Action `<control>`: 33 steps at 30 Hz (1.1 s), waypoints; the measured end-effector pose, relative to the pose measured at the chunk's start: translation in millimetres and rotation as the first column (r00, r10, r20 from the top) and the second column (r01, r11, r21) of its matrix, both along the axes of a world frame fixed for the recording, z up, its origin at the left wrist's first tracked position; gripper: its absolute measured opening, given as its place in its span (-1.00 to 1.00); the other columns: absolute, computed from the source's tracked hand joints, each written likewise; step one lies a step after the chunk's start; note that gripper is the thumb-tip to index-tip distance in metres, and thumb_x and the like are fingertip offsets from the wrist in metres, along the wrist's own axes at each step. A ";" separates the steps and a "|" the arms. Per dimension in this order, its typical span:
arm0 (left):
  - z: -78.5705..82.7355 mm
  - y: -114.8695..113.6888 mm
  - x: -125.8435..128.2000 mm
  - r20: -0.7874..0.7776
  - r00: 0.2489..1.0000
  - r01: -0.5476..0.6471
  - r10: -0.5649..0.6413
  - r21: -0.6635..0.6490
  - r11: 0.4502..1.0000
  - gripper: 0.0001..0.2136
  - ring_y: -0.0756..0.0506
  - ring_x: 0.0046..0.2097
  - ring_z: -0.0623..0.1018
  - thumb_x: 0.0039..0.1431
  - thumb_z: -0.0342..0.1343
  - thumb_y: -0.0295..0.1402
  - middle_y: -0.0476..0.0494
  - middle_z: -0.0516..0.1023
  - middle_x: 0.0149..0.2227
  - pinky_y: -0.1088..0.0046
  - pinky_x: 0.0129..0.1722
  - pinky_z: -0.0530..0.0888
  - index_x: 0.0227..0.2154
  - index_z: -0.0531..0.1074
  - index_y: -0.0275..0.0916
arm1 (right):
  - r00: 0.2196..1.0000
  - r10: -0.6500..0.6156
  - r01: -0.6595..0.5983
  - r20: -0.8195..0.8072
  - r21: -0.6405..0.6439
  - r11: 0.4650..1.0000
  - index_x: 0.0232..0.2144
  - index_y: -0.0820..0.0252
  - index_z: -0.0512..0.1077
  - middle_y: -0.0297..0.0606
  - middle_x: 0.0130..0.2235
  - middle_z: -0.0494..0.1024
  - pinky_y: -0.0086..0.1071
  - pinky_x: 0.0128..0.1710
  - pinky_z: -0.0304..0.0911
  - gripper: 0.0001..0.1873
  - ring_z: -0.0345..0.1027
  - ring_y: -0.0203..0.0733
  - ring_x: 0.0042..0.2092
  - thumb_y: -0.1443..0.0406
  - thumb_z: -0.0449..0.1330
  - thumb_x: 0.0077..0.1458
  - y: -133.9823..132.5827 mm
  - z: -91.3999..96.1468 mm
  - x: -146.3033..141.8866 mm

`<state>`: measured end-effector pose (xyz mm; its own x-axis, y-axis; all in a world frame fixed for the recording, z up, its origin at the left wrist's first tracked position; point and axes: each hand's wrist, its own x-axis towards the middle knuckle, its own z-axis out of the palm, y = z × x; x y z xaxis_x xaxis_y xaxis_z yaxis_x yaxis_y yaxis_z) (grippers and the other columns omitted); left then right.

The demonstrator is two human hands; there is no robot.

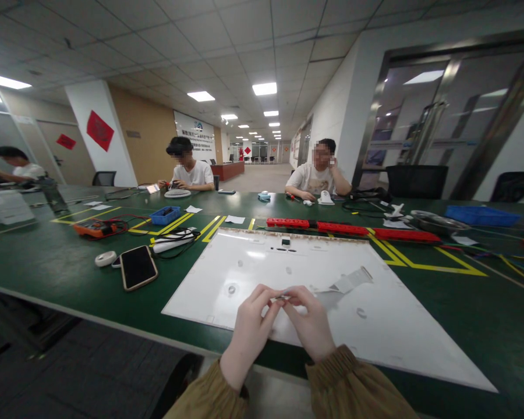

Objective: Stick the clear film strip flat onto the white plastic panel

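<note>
A: Near the counter point(48, 262) edge, the left hand point(251, 331) and right hand point(310, 326) meet fingertip to fingertip, each grip pinched narrow on one tiny part point(283, 297) above the white board point(253, 262).

B: What is the part?

A: Too small to tell. The board's surface around the hands lies bare. Leftward sits a smartphone point(138, 267); farther off, a red strip point(353, 229). Sleeves are cut off below.

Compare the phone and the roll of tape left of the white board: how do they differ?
The phone is a flat dark rectangle with a light rim; the roll of tape is a small white ring. The phone is clearly larger, and it lies nearer the white board than the roll of tape. Both lie flat on the green table, apart from the hands.
</note>
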<state>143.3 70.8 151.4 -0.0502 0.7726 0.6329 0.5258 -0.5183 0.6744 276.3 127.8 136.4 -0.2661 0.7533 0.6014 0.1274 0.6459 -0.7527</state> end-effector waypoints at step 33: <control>-4.4 -2.1 -0.6 0.019 1.000 -0.006 0.008 -0.065 0.998 -0.78 -0.05 -0.23 0.45 0.27 -0.12 -0.42 -0.06 0.45 -0.19 0.49 -0.32 0.40 -0.07 0.29 -0.13 | 0.998 -0.018 0.022 0.053 -0.072 0.997 -0.37 0.18 0.46 -0.34 -0.42 0.46 -0.45 -0.46 0.22 -0.85 0.27 -0.33 -0.49 0.24 0.13 0.12 -7.1 2.0 -1.4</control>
